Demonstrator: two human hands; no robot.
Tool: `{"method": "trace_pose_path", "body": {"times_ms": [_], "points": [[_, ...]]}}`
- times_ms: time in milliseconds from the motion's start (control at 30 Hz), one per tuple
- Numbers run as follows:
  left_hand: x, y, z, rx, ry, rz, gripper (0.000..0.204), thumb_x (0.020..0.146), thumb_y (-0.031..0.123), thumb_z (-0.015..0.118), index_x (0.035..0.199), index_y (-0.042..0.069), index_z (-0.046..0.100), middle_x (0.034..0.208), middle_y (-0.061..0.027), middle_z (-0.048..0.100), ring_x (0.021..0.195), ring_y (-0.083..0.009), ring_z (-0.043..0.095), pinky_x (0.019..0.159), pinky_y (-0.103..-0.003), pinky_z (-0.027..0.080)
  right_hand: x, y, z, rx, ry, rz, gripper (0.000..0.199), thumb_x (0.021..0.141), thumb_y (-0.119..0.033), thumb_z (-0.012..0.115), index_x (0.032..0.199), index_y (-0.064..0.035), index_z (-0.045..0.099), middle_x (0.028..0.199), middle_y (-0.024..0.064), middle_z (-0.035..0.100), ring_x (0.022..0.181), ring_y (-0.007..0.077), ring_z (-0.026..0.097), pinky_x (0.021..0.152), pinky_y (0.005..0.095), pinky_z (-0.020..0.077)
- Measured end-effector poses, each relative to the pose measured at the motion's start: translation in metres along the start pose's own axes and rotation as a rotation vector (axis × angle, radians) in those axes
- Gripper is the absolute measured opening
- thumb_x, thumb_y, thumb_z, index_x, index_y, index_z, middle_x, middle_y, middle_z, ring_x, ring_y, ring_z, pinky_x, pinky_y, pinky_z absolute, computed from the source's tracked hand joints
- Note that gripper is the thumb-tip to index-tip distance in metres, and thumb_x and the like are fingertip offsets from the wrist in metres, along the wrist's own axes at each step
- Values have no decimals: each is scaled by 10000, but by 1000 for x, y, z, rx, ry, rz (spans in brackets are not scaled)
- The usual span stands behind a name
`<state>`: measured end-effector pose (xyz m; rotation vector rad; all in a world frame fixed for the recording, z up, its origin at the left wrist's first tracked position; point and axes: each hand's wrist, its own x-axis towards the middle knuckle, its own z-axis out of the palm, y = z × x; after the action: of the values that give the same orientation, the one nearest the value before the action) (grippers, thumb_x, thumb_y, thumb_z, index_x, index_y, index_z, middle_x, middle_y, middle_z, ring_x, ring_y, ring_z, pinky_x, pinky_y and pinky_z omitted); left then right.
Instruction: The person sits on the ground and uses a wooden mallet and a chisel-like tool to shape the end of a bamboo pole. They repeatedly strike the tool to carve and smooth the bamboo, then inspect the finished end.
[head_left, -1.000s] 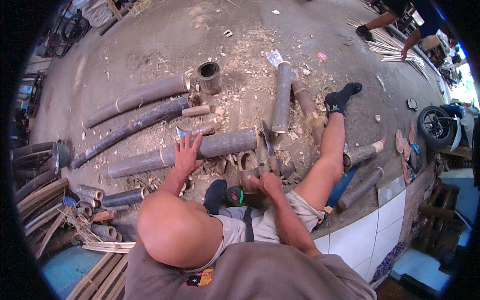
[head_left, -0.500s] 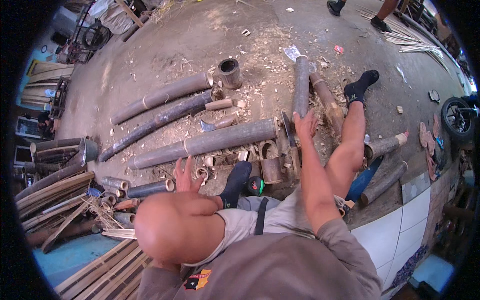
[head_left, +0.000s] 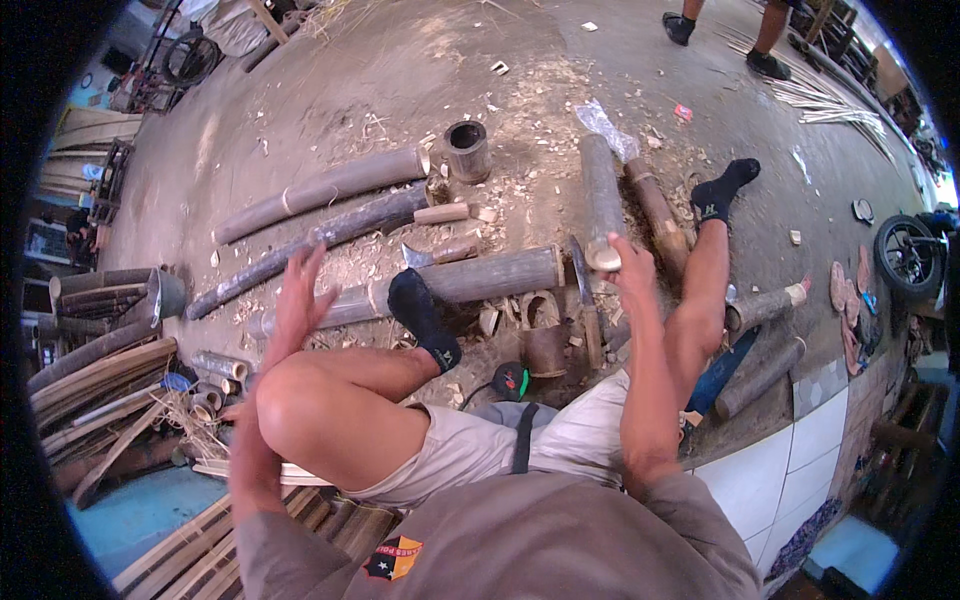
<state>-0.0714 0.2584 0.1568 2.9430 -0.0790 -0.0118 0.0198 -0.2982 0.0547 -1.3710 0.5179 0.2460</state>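
Note:
I sit on a dusty floor among cut bamboo. My right hand [head_left: 628, 268] grips the near end of a short thick bamboo piece [head_left: 600, 195] that lies pointing away from me. My left hand [head_left: 298, 298] hovers open with fingers spread, just over the left part of a long bamboo pole [head_left: 500, 275] lying crosswise in front of me. My left foot in a black sock [head_left: 420, 315] rests against that pole, knee raised. A dark chopping blade [head_left: 580, 280] lies just left of my right hand.
Two more long poles [head_left: 320, 190] lie beyond, with a short hollow bamboo cylinder [head_left: 467, 150] standing near them. Cut bamboo rings [head_left: 546, 350] and a tape measure [head_left: 512, 380] are by my lap. Another person's feet [head_left: 770, 62] stand far off. A wheel [head_left: 905, 255] stands at right.
My right hand went from my lap out to the end of the short bamboo piece. My left hand lifted off the long pole. My left knee came up and the foot now meets the pole.

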Motion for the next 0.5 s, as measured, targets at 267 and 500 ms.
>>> {"method": "trace_pose_path", "body": {"times_ms": [267, 500], "points": [[151, 140, -67, 256, 331, 665, 1023, 728, 310, 911, 1609, 234, 398, 1628, -139, 396, 1514, -379, 373, 1277, -544, 255, -109, -72, 23, 55, -475, -185, 670, 957, -535, 628, 1224, 78, 675, 1122, 165, 725, 976, 248, 703, 729, 415, 605], [153, 97, -65, -24, 104, 426, 813, 660, 301, 919, 1370, 127, 563, 1314, -158, 660, 1242, -404, 621, 1079, -496, 485, -49, -66, 108, 335, -753, -106, 650, 1065, -603, 430, 1317, -56, 673, 995, 149, 720, 822, 290, 664, 790, 488, 546]]}}
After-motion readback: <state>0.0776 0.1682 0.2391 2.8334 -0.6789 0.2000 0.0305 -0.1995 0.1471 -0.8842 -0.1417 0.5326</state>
